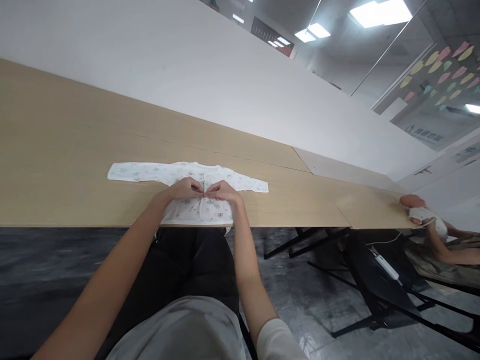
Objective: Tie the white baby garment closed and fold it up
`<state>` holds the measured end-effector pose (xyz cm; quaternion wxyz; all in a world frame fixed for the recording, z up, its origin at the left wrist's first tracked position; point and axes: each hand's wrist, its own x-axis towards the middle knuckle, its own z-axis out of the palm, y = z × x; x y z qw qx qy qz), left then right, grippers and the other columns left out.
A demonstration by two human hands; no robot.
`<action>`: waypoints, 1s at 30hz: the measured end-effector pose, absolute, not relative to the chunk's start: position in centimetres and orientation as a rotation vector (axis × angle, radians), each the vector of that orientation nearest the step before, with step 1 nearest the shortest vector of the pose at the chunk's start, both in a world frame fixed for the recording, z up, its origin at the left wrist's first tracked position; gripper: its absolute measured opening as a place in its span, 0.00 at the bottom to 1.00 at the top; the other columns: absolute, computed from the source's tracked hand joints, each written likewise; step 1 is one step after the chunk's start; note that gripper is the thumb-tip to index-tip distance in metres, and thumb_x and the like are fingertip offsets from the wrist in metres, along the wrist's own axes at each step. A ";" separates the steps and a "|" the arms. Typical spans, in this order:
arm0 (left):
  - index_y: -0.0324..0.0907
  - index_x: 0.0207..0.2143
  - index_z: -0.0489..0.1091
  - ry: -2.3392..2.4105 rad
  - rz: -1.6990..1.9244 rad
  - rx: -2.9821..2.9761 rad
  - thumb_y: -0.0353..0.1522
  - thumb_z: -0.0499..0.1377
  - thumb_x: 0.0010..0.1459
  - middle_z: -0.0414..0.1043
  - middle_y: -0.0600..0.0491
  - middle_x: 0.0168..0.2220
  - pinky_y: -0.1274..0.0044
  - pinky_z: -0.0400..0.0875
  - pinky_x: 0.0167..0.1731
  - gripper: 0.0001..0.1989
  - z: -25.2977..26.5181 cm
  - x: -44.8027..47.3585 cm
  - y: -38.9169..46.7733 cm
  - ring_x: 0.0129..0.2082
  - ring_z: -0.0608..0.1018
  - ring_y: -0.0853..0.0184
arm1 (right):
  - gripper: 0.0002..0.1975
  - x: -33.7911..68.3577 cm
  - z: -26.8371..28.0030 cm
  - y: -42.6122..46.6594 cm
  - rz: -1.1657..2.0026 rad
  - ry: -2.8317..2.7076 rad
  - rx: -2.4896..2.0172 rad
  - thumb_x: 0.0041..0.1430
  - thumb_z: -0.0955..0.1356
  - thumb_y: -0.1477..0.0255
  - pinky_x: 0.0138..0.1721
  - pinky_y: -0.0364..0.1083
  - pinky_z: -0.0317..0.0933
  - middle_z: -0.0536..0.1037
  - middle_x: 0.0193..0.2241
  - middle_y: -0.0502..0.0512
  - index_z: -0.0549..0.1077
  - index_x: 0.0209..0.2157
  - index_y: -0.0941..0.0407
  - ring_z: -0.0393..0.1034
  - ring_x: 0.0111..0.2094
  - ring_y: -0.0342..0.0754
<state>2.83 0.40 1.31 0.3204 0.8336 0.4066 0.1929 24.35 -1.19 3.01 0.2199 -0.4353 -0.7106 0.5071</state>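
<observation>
A white baby shirt (187, 172) with a small print lies flat on the table, its sleeves spread left and right and its neckline at the far side. My left hand (186, 188) and my right hand (222, 191) meet at the middle of its front opening. The fingertips of both are pinched together on the shirt's front edges. Whatever fastener lies between them is hidden by the fingers. Below the hands, the shirt's lower front reaches the near table edge, with one front edge curving down.
The wooden table (75, 150) runs along a white wall (150, 65) topped with glass. At the far right another person's arm (438, 240) is by a baby doll (414, 202). A black chair (378, 280) holding a white power strip (388, 266) stands below the table edge.
</observation>
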 end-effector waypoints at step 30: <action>0.39 0.22 0.76 1.029 0.654 2.054 0.44 0.62 0.47 0.68 0.54 0.20 0.79 0.58 0.23 0.17 0.8 3.0 0.4 0.23 0.66 0.71 | 0.03 23.8 3.3 -1.2 1.547 -1.875 -1.275 0.50 0.71 0.83 0.18 0.36 0.58 0.71 0.14 0.45 0.76 0.28 0.62 0.62 0.16 0.36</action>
